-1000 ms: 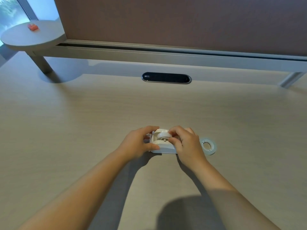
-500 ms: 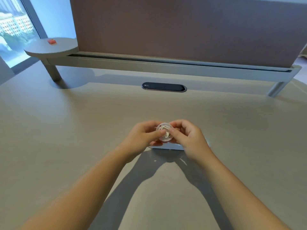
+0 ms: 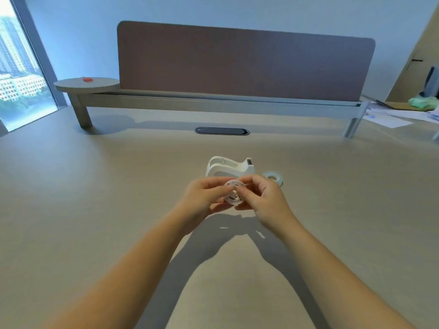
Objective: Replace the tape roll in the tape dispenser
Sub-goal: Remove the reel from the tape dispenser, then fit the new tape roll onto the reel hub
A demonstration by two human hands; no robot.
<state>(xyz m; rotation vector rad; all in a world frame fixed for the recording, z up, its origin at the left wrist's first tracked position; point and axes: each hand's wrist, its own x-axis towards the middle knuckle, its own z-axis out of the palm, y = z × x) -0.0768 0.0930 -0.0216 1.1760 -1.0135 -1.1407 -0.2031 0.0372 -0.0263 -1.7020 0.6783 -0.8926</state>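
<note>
A white tape dispenser (image 3: 229, 167) stands on the desk (image 3: 95, 198) just beyond my hands, with no roll in its cradle. I hold a small white round spool (image 3: 234, 192) above the desk, in front of the dispenser. My left hand (image 3: 204, 200) pinches its left edge and my right hand (image 3: 266, 203) pinches its right edge. A roll of clear tape (image 3: 274, 177) lies flat on the desk, right of the dispenser and partly hidden behind my right hand.
A dark cable slot (image 3: 222, 131) sits in the desk farther back. Behind it runs a raised shelf (image 3: 213, 103) with a brown partition panel (image 3: 244, 62). A small red item (image 3: 87, 79) rests on the shelf's round left end. Papers (image 3: 389, 117) lie at far right.
Both hands lifted the white spool out of the dispenser and brought it toward me. The view tilted up, so the dispenser and tape roll now show beyond my hands.
</note>
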